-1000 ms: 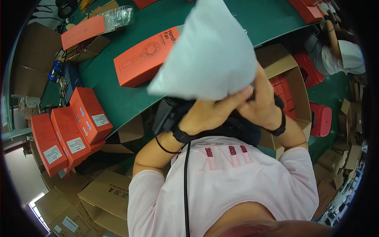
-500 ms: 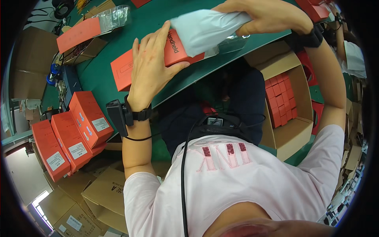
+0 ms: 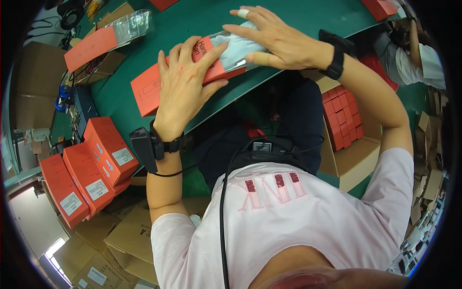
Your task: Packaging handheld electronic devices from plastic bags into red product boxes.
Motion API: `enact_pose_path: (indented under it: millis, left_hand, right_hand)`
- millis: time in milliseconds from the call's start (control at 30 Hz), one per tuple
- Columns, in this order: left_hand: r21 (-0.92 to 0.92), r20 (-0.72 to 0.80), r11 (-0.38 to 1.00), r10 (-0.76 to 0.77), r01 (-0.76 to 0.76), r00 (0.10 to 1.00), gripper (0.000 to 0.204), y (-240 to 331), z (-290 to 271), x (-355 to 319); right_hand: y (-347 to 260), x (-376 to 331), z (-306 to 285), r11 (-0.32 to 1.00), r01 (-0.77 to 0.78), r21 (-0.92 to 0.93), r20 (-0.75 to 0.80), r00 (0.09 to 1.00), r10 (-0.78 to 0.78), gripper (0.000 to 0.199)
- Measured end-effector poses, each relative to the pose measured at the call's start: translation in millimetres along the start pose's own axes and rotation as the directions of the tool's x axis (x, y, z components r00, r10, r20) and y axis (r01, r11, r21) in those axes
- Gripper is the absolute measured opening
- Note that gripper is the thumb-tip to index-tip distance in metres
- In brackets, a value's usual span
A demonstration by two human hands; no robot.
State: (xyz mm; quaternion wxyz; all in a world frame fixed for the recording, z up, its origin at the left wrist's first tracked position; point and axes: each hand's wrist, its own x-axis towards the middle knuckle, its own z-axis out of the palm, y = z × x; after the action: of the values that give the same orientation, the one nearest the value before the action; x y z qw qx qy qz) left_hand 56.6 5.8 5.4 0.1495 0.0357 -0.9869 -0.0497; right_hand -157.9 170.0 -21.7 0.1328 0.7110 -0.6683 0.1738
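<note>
A long red box lies slanted on the green workbench. My left hand grips it from above, with the fingers over its far side and the thumb along its near side. At the box's right end, a pale bluish-white pouch sits partly within a clear plastic sleeve. My right hand is over the pouch's outer end, its fingers spread and the thumb apart. A white wrap circles one of its fingers. Whether the fingertips press on the pouch is hard to see.
Another red box with a clear plastic sleeve rests at the far left on a carton. Several red boxes stand stacked left of my arm. Right of my legs, an open carton holds small red boxes. Another person sits at far right.
My right hand has loosened its grip on the pouch and spread its fingers. The pouch has moved left and down, into the sleeve at the box's end. My left hand stays on the box.
</note>
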Motion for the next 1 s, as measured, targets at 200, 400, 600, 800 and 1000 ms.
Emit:
enact_pose_path:
  millis: [200, 400, 600, 800, 1000]
  left_hand:
    - [-0.057, 0.06, 0.998, -0.026, 0.029, 0.998, 0.065, -1, -2, 13]
    - [-0.064, 0.04, 0.998, 0.014, -0.011, 0.999, 0.066, 3, 4, 19]
    - [-0.019, 0.069, 1.0, -0.015, 0.016, 0.997, 0.072, -1, 4, 17]
    - [-0.135, 0.057, 0.988, -0.067, 0.075, 0.996, 0.106, -34, -8, 7]
    - [-0.231, 0.1, 0.956, -0.161, 0.18, 0.982, 0.097, -31, -16, 4]
  right_hand:
    - [11, 4, -36, 0.983, -0.014, 0.183, -0.127, 0.991, 0.038, 0.059]
    - [26, -23, -66, 0.873, -0.39, 0.293, 0.208, 0.917, 0.34, 0.048]
    - [-33, -8, -41, 0.945, -0.311, 0.098, 0.236, 0.93, 0.281, 0.056]
    - [-26, -9, -33, 0.893, -0.326, 0.31, 0.03, 0.942, 0.334, 0.057]
    - [-14, -46, -33, 0.187, -0.669, 0.72, 0.367, 0.595, 0.715, 0.062]
